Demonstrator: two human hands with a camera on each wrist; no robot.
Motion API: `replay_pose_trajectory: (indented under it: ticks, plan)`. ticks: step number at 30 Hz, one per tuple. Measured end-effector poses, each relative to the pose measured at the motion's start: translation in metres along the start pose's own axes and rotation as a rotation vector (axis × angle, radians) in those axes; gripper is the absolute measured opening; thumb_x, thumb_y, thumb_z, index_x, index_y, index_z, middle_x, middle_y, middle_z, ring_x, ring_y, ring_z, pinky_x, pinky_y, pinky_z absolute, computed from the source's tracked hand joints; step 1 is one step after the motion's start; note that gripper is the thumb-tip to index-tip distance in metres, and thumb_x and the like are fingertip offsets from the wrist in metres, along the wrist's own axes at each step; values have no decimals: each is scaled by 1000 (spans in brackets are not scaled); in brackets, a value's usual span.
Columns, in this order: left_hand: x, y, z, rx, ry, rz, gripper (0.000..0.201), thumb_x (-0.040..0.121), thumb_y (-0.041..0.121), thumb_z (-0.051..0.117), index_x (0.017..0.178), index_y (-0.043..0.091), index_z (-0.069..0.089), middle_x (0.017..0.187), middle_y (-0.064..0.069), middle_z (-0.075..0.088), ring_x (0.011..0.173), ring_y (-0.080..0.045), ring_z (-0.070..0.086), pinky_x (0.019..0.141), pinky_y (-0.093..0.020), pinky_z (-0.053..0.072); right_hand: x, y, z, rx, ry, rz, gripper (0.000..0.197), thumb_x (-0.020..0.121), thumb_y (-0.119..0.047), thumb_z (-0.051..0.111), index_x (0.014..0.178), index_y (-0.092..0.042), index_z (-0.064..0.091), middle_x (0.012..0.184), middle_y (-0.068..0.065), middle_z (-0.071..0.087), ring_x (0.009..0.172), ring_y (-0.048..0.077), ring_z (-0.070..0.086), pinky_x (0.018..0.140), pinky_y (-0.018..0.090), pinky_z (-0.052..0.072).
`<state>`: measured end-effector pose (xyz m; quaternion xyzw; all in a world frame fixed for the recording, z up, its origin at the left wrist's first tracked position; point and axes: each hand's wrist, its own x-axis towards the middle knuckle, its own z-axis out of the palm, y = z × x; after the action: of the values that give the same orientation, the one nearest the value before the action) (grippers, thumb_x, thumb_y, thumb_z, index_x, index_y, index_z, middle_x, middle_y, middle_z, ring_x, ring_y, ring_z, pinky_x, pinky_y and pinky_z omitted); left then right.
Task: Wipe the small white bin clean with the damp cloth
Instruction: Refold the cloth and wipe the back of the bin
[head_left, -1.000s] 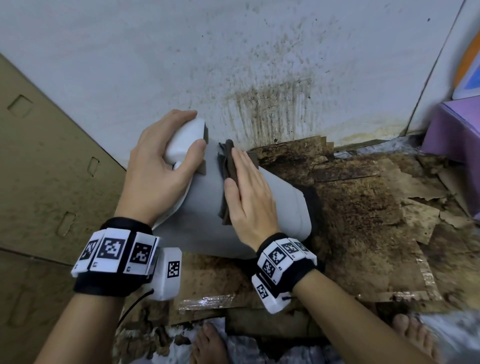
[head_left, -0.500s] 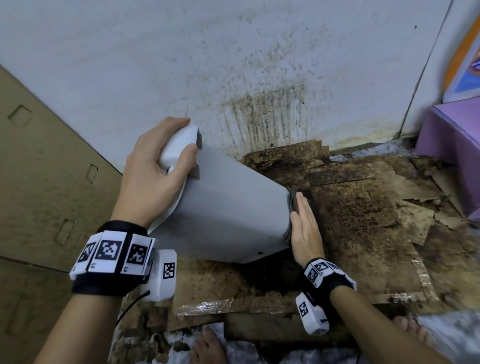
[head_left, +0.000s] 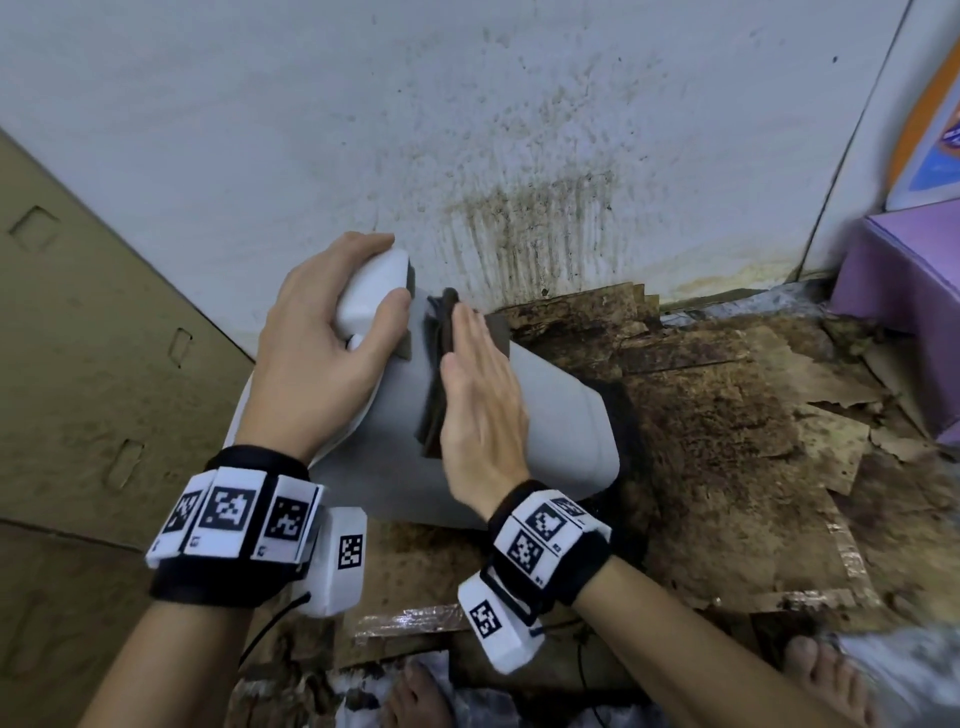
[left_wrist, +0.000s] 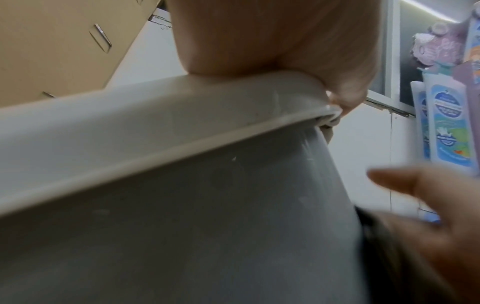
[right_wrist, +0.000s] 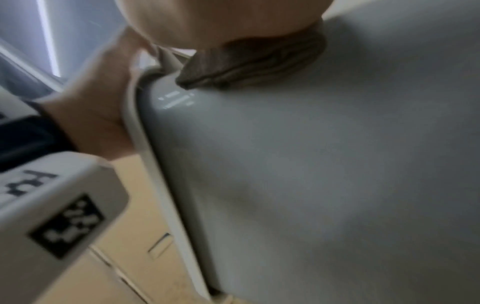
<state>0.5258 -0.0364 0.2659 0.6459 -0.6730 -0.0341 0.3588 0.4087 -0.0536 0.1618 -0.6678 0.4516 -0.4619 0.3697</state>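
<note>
Tilted bin (head_left: 550, 426) gripped at lid end by left hand (head_left: 322, 348); right hand (head_left: 483, 410), fingers flat, pressing dark cloth (head_left: 436, 379) onto side.

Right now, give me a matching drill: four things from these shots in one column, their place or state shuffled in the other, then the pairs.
Things:
1. left hand
2. right hand
3. cloth
4. bin

Places or states:
A. tipped over on the stained cardboard, base toward the right
B. grips the white lid end of the bin
C. lies flat, fingers straight, on the cloth
D. dark, bunched, pressed against the bin's grey side near the lid

Pairs: 1-B, 2-C, 3-D, 4-A
</note>
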Motion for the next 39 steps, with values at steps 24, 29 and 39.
replay_pose_trajectory:
  ticks: [24,29,39]
  plan:
    - [0,-2,0,-43,28,-19,41,100,37,60,140,35,56,141,22,51,133,2,44,107,-14,32,-33,133,-42,-69,176,281,60,98,-35,23,155,-20,34,161,-8,31,149,4,24,120,17,11]
    - [1,-3,0,-20,38,0,40,100,34,59,140,31,56,137,25,49,130,5,43,103,-4,27,-17,57,-17,-40,135,218,63,96,-32,22,157,-19,30,163,-8,26,150,3,19,123,22,8]
    - [-3,-5,0,-31,26,13,45,97,39,55,142,30,55,146,14,52,138,-3,42,111,-20,33,19,-10,-3,71,-108,-58,60,101,-32,22,159,-21,19,166,-11,14,151,-4,7,125,32,11]
